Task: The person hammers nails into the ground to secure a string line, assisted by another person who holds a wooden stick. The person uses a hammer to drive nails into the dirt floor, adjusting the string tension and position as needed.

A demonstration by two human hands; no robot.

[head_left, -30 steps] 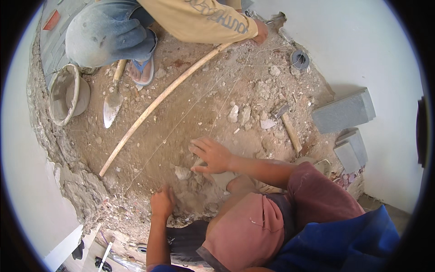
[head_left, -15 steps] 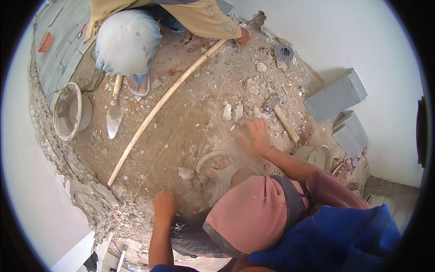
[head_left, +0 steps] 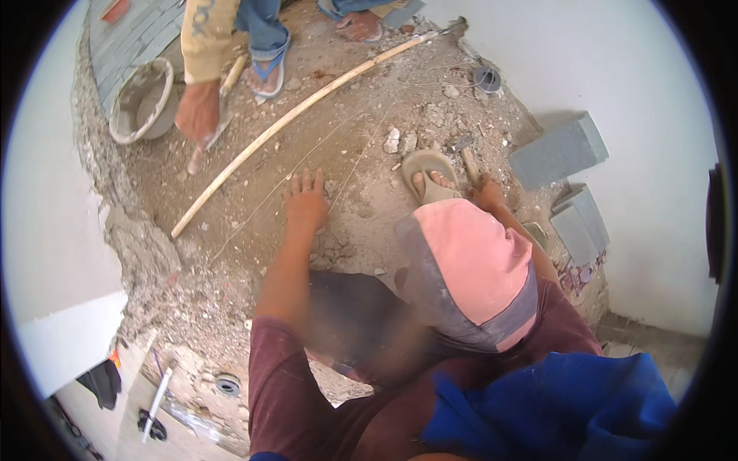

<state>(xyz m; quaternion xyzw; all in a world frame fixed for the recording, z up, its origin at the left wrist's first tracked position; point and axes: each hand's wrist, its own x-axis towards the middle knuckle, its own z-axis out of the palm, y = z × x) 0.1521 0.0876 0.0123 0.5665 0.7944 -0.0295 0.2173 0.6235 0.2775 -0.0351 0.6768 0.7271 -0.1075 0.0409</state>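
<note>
My left hand lies palm down on the dusty soil, fingers spread, holding nothing. At the lower end of a hammer, my right hand closes round the wooden handle; the hammer head rests among rubble, and my raised knee partly hides that forearm. Between the hands, my sandalled foot stands on the ground. A long, slightly bent wooden pole lies across the soil beyond my left hand. Thin string runs between that hand and the pole.
A co-worker's hand reaches down beside a trowel, near a mortar-stained bucket. Grey blocks lean by the right wall, with a grey ring-shaped roll farther back. A rough, broken masonry edge borders the left.
My left hand has moved forward and flattened on the soil. My right hand has gone right onto the hammer handle. The co-worker's hand has left the pole's far end and reaches toward the trowel.
</note>
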